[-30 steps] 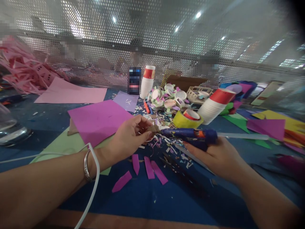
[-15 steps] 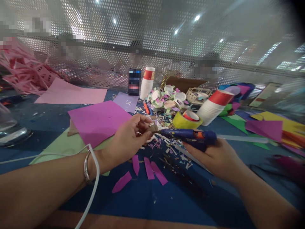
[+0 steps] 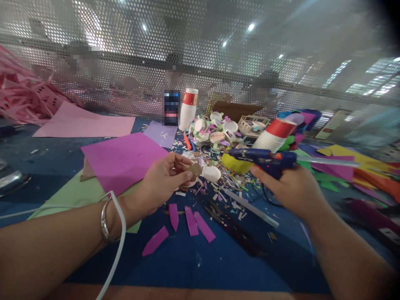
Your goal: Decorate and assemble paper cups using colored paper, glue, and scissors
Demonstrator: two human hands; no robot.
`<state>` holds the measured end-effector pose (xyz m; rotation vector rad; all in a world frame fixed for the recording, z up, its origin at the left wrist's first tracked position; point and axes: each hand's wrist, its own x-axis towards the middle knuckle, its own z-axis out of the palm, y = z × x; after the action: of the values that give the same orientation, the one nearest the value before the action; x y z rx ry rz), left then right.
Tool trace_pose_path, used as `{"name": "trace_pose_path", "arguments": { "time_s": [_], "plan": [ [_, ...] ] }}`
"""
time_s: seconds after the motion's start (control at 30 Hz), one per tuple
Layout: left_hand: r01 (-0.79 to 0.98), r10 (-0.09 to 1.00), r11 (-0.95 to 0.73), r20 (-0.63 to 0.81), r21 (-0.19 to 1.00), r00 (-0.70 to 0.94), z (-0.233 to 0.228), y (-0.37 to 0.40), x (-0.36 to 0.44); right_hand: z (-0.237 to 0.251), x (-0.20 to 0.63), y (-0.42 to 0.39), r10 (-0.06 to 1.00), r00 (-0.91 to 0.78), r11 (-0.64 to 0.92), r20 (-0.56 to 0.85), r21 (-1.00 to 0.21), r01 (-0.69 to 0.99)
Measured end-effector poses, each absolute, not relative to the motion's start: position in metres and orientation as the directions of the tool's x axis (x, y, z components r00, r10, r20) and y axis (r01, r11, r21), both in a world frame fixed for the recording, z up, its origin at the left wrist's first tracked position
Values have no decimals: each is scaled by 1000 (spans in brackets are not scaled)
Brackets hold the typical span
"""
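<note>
My left hand (image 3: 164, 180) pinches a small brown cardboard piece (image 3: 196, 169) between thumb and fingers above the blue table. A white cup-like piece (image 3: 211, 173) lies just right of it. My right hand (image 3: 290, 187) grips a blue glue gun (image 3: 265, 158) with its nozzle pointing left, a short way from the cardboard piece. A clear glue stick (image 3: 328, 163) juts from the gun's back. A white cable (image 3: 117, 246) loops over my left wrist beside a silver bracelet (image 3: 104, 221). Several magenta paper strips (image 3: 187, 221) lie below my hands.
A magenta sheet (image 3: 121, 160) and a green sheet (image 3: 78, 193) lie at the left. Paper scraps, decorated cups (image 3: 215, 131), yellow tape (image 3: 236, 163) and a tipped stack of paper cups (image 3: 271, 135) crowd the middle. Coloured paper (image 3: 359, 166) piles at right. A perforated metal screen (image 3: 218, 62) backs the table.
My right hand has lifted the glue gun up and to the right, off the cardboard piece. The view has shifted slightly. My left hand still holds the piece.
</note>
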<state>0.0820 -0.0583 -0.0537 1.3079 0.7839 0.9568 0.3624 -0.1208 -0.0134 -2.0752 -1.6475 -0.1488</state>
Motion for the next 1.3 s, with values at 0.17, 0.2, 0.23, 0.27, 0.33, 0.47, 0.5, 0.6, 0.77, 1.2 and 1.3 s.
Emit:
{"name": "trace_pose_path", "arguments": {
  "time_s": [0.17,0.2,0.23,0.27,0.33,0.47,0.5,0.6,0.77,1.2,1.3],
  "plan": [
    [-35,921,-16,28,999,388,-49,-59,80,-3,387,-111,818,410,-299,403,-311,902],
    [-34,920,-18,30,999,391,-49,-59,79,-2,390,-110,813,425,-314,399,-314,896],
    [-37,918,-17,30,999,396,-49,-59,79,-1,393,-109,809,435,-325,395,-317,891],
    [-43,916,-11,27,999,400,-49,-59,79,-1,394,-109,807,442,-330,393,-321,888],
    [-59,915,3,21,998,404,-50,-59,79,-3,396,-108,801,448,-331,396,-331,884],
    [-85,917,-5,39,996,398,-52,-59,77,-5,397,-108,771,481,-344,418,-363,866],
    [-89,918,-17,50,996,394,-52,-59,77,-5,397,-109,757,495,-354,427,-370,859],
    [-96,921,-33,68,995,384,-52,-59,76,-4,399,-109,721,533,-382,442,-389,838],
    [-118,921,17,30,993,388,-50,-59,78,-9,405,-106,763,522,-332,382,-461,823],
    [-112,912,92,-39,989,409,-49,-59,79,-11,394,-105,738,535,-329,412,-472,818],
    [-102,909,101,-50,990,414,-48,-59,79,-12,395,-109,699,527,-339,483,-424,839]
  ]
}}
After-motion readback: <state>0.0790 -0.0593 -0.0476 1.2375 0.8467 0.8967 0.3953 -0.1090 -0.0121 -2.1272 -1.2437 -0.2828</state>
